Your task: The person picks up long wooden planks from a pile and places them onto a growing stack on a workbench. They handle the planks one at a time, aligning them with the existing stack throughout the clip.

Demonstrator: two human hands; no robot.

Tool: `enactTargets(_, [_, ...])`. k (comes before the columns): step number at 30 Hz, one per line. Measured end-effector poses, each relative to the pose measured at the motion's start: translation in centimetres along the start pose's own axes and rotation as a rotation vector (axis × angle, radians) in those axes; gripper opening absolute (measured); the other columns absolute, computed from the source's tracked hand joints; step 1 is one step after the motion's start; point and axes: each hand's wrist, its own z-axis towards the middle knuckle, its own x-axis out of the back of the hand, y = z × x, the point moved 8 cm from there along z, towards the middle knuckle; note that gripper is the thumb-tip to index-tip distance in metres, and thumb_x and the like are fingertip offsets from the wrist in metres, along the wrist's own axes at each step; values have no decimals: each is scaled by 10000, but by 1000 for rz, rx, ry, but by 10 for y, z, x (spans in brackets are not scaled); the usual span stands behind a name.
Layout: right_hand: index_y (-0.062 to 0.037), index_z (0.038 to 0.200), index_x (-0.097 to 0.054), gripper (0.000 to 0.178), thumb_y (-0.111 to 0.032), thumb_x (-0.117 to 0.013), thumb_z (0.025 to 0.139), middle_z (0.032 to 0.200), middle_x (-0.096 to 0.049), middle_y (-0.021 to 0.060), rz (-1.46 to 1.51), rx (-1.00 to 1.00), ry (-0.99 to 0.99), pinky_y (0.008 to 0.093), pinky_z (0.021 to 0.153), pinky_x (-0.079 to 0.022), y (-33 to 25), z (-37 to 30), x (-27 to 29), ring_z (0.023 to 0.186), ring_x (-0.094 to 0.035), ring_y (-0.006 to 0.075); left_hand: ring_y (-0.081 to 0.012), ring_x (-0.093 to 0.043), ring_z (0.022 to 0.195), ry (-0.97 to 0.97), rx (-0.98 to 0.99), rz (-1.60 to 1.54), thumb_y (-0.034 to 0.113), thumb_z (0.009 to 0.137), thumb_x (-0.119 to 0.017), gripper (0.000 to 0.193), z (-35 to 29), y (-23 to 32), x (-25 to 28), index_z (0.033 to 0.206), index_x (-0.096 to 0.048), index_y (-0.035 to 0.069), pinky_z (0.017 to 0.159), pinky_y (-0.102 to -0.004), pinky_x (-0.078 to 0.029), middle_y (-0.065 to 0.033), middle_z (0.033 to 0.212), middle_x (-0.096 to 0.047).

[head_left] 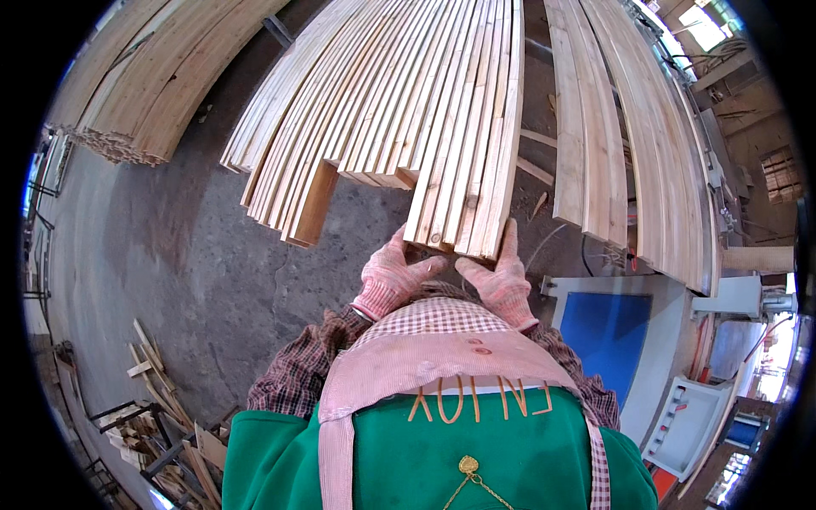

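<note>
A long row of pale wooden boards [382, 110] stretches away in front of me, packed side by side with their near ends at uneven lengths. One group of boards [463, 204] sticks out closest to my body. Its left side is gripped by my left hand [395, 274], in a pink-stained knit glove, with the thumb across the front end. In a matching glove, my right hand [503, 285] presses the right side of that group, fingers along the outer board. The fingers beneath the boards are hidden.
Another board stack [170, 85] lies at the far left. More planks [586, 144] rest to the right, over crosspieces. A machine with a blue panel [603, 336] stands at my right. Scrap wood [161, 374] is piled on the lower left of the grey concrete floor [229, 255].
</note>
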Motion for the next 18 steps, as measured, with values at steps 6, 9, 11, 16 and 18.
enactTargets(6, [11,1636,-52,1174,-228,-861,820,1398,-610,248,48,-11,-5,360,1025,-527,4,-9,-2,1240,-647,309,-189,-668,1094,-30,-62,-188,208,889,-825,693,0,-11,-5,1469,-497,17,968,-340,-534,-123,1212,-717])
enactTargets(9, [16,1634,-75,1145,-213,-842,816,1386,-617,255,10,-18,16,376,1039,-514,3,-14,-2,1246,-643,321,-174,-640,1129,-59,-109,-344,174,938,-768,621,-2,-9,-8,1477,-496,25,987,-330,-517,-117,1252,-695])
enactTargets(11, [22,1631,-100,1126,-202,-833,806,1374,-625,259,-77,-7,9,387,1041,-510,-8,-17,1,1233,-650,327,-168,-641,1115,-91,-106,-383,182,943,-765,632,-3,-8,-8,1495,-491,41,993,-326,-514,-107,1251,-694])
enactTargets(16, [6,1641,-70,1127,-131,-828,819,1388,-612,246,81,-32,-5,374,1025,-519,6,-17,-1,1220,-646,299,-194,-611,1180,81,-201,-508,197,974,-725,684,-1,-23,13,1547,-415,-14,1029,-319,-495,-144,1343,-639])
enactTargets(18, [-4,1645,-35,1131,-93,-813,829,1429,-574,239,158,-17,-10,371,1034,-515,8,-17,-5,1250,-622,292,-233,-602,1267,196,-159,-413,223,979,-708,720,11,-34,34,1566,-372,-23,1060,-336,-485,-188,1405,-614])
